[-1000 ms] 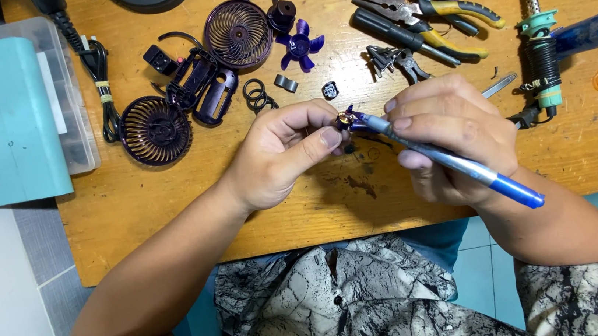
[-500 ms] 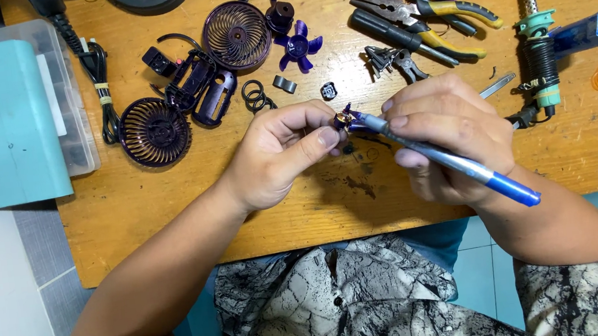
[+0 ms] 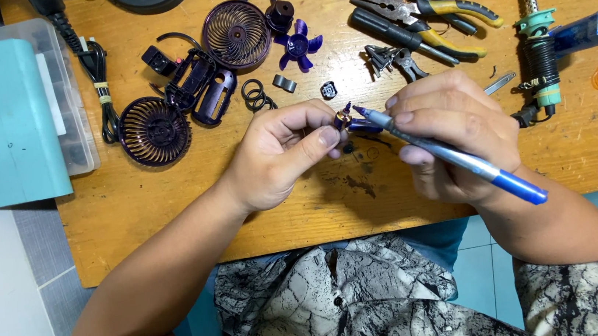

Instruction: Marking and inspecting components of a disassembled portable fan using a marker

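My left hand [image 3: 279,155] pinches a small brass and purple part [image 3: 343,120] between thumb and fingertips, just above the wooden table [image 3: 171,218]. My right hand [image 3: 451,133] grips a long blue tool [image 3: 461,158] like a pen; its grey tip touches the small part. Behind the hands lie pieces of a taken-apart purple fan: two round grilles [image 3: 154,131] [image 3: 235,34], a fan blade [image 3: 299,46], a dark housing [image 3: 198,90] and black rings [image 3: 254,95].
Pliers with yellow handles [image 3: 430,10] and a soldering iron [image 3: 536,24] lie at the back right. A teal box [image 3: 9,121] with a clear case sits at the left edge beside a black cable [image 3: 92,64]. A blue object [image 3: 588,30] lies far right.
Both hands stay nearly still; the blue tool has shifted slightly against the small part.
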